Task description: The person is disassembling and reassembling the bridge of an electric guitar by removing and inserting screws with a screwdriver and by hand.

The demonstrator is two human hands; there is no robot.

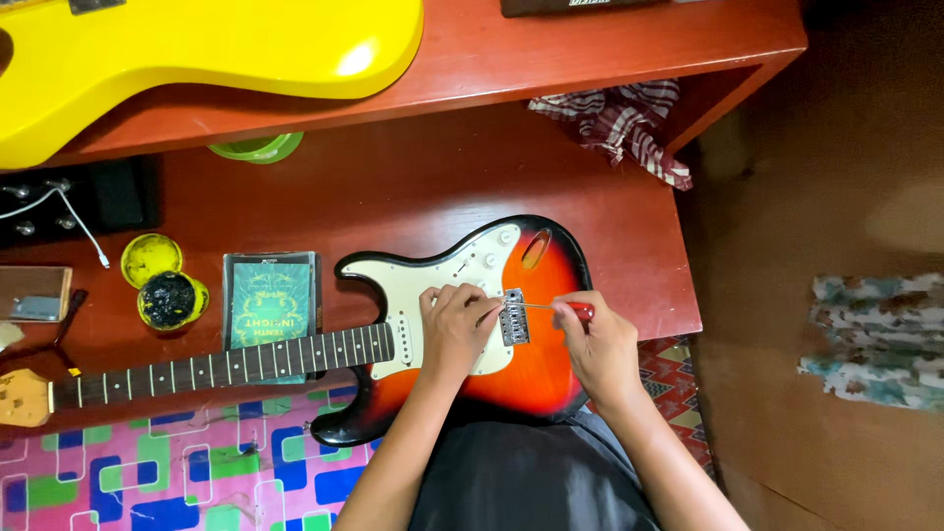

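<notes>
A sunburst electric guitar point(536, 369) with a cream pickguard lies flat on a low red-brown table point(413, 187), its neck point(216, 369) pointing left. My left hand point(454, 324) rests on the pickguard, fingers curled against the metal bridge point(514, 317). My right hand point(595, 339) grips a thin screwdriver point(565, 308) with a red handle. Its shaft points left into the bridge.
A yellow guitar body point(197, 49) lies on the upper shelf. A checked cloth point(619, 118) hangs at the shelf's right. Left of the guitar are a teal booklet point(270, 300), an open yellow tin with its lid point(162, 285), and cables. A patterned mat point(147, 472) covers the floor.
</notes>
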